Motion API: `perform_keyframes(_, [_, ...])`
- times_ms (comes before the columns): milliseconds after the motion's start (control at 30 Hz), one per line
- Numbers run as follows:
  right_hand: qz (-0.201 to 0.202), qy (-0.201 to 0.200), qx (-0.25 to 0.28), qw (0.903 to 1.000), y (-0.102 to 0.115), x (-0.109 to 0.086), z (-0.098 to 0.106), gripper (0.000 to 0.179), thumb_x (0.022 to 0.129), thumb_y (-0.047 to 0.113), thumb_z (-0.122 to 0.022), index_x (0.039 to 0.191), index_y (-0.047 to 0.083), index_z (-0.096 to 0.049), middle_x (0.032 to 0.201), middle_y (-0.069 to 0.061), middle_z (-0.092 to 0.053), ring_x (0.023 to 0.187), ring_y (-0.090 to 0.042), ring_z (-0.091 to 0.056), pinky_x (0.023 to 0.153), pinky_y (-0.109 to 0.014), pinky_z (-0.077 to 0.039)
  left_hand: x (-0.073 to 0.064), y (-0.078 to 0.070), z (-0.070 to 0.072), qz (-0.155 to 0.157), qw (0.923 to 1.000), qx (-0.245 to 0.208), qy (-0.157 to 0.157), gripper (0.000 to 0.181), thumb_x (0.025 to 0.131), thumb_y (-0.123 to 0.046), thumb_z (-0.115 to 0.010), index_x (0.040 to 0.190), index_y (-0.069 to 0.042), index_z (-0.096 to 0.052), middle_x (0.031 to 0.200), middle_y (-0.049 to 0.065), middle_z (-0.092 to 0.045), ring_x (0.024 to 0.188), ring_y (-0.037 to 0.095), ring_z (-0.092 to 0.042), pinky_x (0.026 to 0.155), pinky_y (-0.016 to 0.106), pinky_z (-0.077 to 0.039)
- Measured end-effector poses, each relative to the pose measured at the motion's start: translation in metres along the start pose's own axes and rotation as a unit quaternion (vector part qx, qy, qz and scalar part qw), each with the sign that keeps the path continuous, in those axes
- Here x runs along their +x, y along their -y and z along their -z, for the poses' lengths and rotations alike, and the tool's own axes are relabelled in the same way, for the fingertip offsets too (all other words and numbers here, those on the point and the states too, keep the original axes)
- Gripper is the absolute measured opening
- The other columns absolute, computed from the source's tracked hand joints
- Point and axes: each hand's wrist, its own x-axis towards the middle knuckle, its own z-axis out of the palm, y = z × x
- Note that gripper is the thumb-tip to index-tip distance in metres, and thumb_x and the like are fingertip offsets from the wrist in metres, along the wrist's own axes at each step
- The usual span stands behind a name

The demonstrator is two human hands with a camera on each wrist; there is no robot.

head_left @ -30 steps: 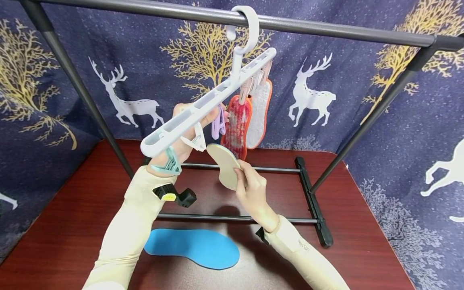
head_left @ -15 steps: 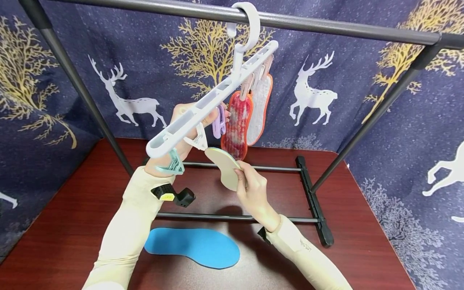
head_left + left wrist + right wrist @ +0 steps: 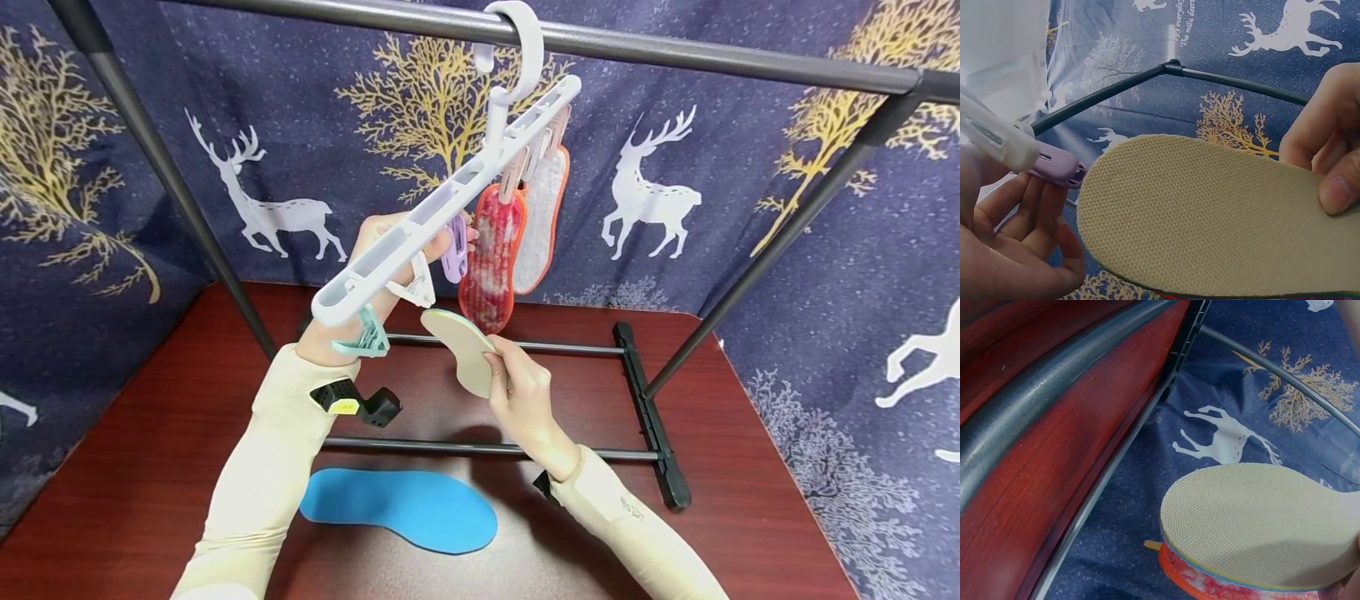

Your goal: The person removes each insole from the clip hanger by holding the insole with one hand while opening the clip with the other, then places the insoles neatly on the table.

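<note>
My left hand (image 3: 369, 237) reaches behind the white hanger (image 3: 444, 210) and pinches a purple clothespin (image 3: 455, 254) that hangs from it. In the left wrist view the clothespin's end (image 3: 1060, 165) is right at the rounded tip of a beige insole (image 3: 1204, 219). My right hand (image 3: 525, 387) grips that insole by its other part, thumb on the woven face. It is held tilted below the hanger, and a thin blue and yellow edge shows in the right wrist view. A white clothespin (image 3: 416, 287) and a teal one (image 3: 367, 337) hang nearer me.
Red fuzzy (image 3: 491, 262) and whitish (image 3: 538, 225) insoles with orange rims hang from clips at the hanger's far end. A blue insole (image 3: 397, 508) lies on the red-brown table (image 3: 750, 517). The rack's dark top bar (image 3: 675, 62) and base (image 3: 652, 425) surround the work.
The hanger's near end has swung slightly to the right, and its far end has risen in view. The beige insole's tip has shifted a little left and down. Both grips are unchanged.
</note>
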Motion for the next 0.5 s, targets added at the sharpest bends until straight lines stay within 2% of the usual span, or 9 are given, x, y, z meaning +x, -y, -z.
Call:
perform_keyframes(367, [0.007,0.005,-0.008,0.9999,-0.0004,-0.0012,0.001,0.026,0.101,0.016,-0.049,0.102,-0.006,-0.063,0.089,-0.017,-0.069,0.074,-0.025,-0.069,0.064,-0.034,-0.056,-0.0012,-0.0008,0.0009,0.025,0.9996,0.005,-0.008,0.041,0.079,-0.015,-0.074,0.115,0.005,-0.068,0.091,0.005,-0.075,0.098,0.019,-0.068,0.099,0.031,-0.04])
perform_keyframes(500, [0.01,0.016,-0.01,0.9998,-0.001,-0.0021,0.0015,0.026,0.101,0.016,-0.048,0.101,-0.006,-0.063,0.089,-0.016,-0.068,0.074,-0.025,-0.069,0.064,-0.034,-0.056,-0.0002,0.0012,0.0022,0.026,0.9996,-0.001,-0.007,0.035,0.079,-0.015,-0.074,0.11,0.001,-0.071,0.092,0.006,-0.075,0.099,0.02,-0.068,0.096,0.03,-0.042])
